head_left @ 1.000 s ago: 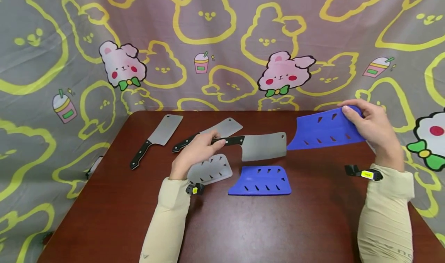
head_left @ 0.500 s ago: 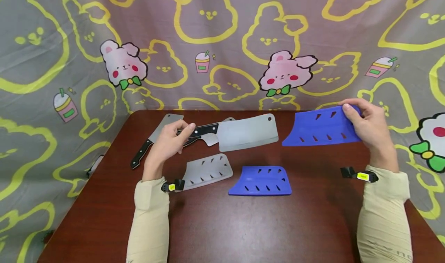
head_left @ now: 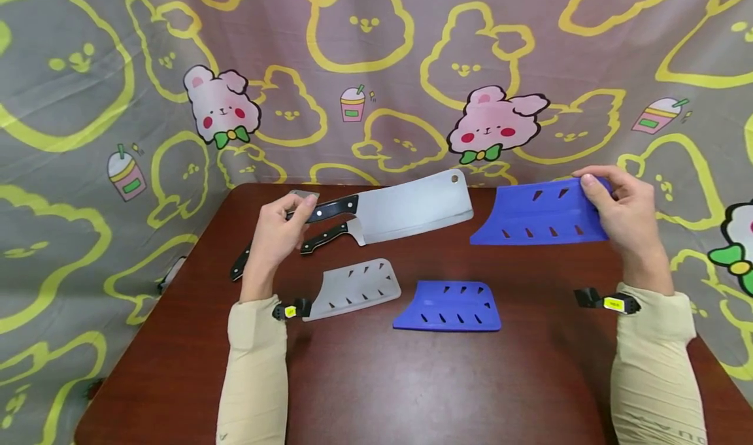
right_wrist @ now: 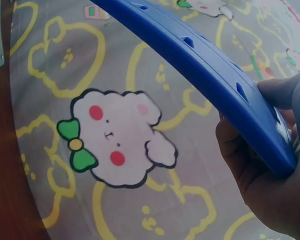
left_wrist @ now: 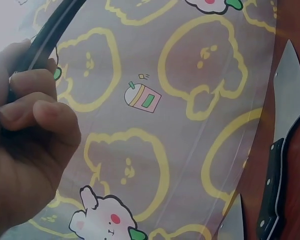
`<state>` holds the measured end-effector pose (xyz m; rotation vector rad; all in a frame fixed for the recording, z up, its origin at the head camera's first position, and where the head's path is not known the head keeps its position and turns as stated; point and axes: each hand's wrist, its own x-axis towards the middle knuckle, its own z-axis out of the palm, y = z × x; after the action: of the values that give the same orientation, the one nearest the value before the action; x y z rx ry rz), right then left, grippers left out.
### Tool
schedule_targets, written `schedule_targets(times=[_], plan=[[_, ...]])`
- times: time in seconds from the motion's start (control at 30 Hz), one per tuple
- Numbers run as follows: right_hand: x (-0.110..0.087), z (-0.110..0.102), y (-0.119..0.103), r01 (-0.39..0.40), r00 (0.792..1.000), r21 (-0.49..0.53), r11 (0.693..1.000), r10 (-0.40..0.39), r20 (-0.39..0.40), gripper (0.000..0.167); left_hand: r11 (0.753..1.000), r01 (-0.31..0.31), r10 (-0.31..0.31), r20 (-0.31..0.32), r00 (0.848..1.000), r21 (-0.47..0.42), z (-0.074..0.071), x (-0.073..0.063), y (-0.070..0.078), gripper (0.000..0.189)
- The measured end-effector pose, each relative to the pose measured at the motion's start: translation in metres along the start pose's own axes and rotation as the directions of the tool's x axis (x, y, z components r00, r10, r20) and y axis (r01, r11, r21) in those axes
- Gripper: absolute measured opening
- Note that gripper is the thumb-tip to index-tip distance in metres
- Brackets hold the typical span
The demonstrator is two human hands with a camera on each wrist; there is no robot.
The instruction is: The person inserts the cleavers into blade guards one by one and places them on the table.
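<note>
In the head view my left hand (head_left: 276,229) grips the black handle of a cleaver (head_left: 414,203), its broad blade raised above the table and aimed right. The same hand (left_wrist: 35,125) curls round the dark handle in the left wrist view. My right hand (head_left: 632,210) pinches the right end of a blue blade cover (head_left: 541,213) with slots, held in the air. In the right wrist view the cover (right_wrist: 215,75) sits between thumb and fingers. A small gap separates the blade's tip from the cover's left end.
On the dark red table (head_left: 376,386) lie a grey slotted blade cover (head_left: 355,288) and a second blue one (head_left: 448,306). Behind the raised cleaver lies another cleaver (head_left: 325,237), mostly hidden. A further knife's handle (head_left: 240,262) shows behind my left wrist. A patterned curtain (head_left: 400,59) hangs behind.
My left hand has moved left and raised the cleaver, so its blade stands higher and points right. The blue cover in my right hand has shifted slightly left.
</note>
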<state>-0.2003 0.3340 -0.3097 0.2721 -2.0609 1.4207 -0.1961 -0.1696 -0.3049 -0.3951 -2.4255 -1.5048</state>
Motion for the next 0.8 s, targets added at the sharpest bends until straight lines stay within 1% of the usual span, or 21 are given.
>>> schedule_targets(times=[0.07,0.13,0.23,0.3,0.47,0.53,0.63,0.67,0.7,0.77,0.8], plan=[[-0.001,0.0,-0.003,0.014,1.0,0.097,0.995,-0.014,-0.006,0.02,1.0,-0.009,0.008,-0.034,0.999,-0.016,0.001,0.002,-0.007,0.032],[-0.002,0.001,-0.007,0.031,1.0,0.212,0.977,-0.03,-0.008,0.018,0.999,-0.02,0.017,-0.066,0.998,-0.035,0.001,0.004,-0.015,0.031],[-0.002,0.004,-0.011,0.048,0.999,0.387,0.921,-0.046,-0.013,0.017,0.996,-0.036,0.028,-0.103,0.994,-0.077,0.0,0.008,-0.027,0.031],[-0.003,0.007,-0.013,0.048,0.999,0.453,0.89,-0.05,-0.009,0.017,0.993,-0.051,0.038,-0.123,0.992,-0.103,-0.001,0.008,-0.029,0.032],[-0.003,0.016,-0.018,0.055,0.998,0.507,0.86,-0.051,-0.021,0.019,0.984,-0.096,0.072,-0.158,0.985,-0.148,-0.005,0.006,-0.029,0.034],[-0.003,0.018,-0.02,0.069,0.998,0.492,0.868,-0.058,-0.038,0.021,0.982,-0.107,0.082,-0.161,0.983,-0.155,-0.006,0.006,-0.028,0.033],[-0.004,0.021,-0.021,0.072,0.997,0.498,0.864,-0.05,-0.057,0.024,0.979,-0.122,0.095,-0.165,0.982,-0.162,-0.006,0.006,-0.025,0.031],[-0.005,0.022,-0.02,0.067,0.997,0.515,0.855,-0.043,-0.058,0.023,0.978,-0.126,0.099,-0.166,0.981,-0.166,-0.006,0.006,-0.025,0.03],[-0.005,0.023,-0.02,0.066,0.997,0.52,0.851,-0.041,-0.06,0.023,0.977,-0.13,0.102,-0.167,0.981,-0.169,-0.006,0.006,-0.024,0.03],[-0.006,0.025,-0.02,0.06,0.998,0.568,0.821,-0.033,-0.057,0.022,0.975,-0.137,0.107,-0.171,0.979,-0.173,-0.005,0.006,-0.023,0.029],[-0.006,0.026,-0.019,0.059,0.998,0.577,0.814,-0.034,-0.054,0.021,0.974,-0.143,0.112,-0.175,0.978,-0.176,-0.005,0.006,-0.023,0.029]])
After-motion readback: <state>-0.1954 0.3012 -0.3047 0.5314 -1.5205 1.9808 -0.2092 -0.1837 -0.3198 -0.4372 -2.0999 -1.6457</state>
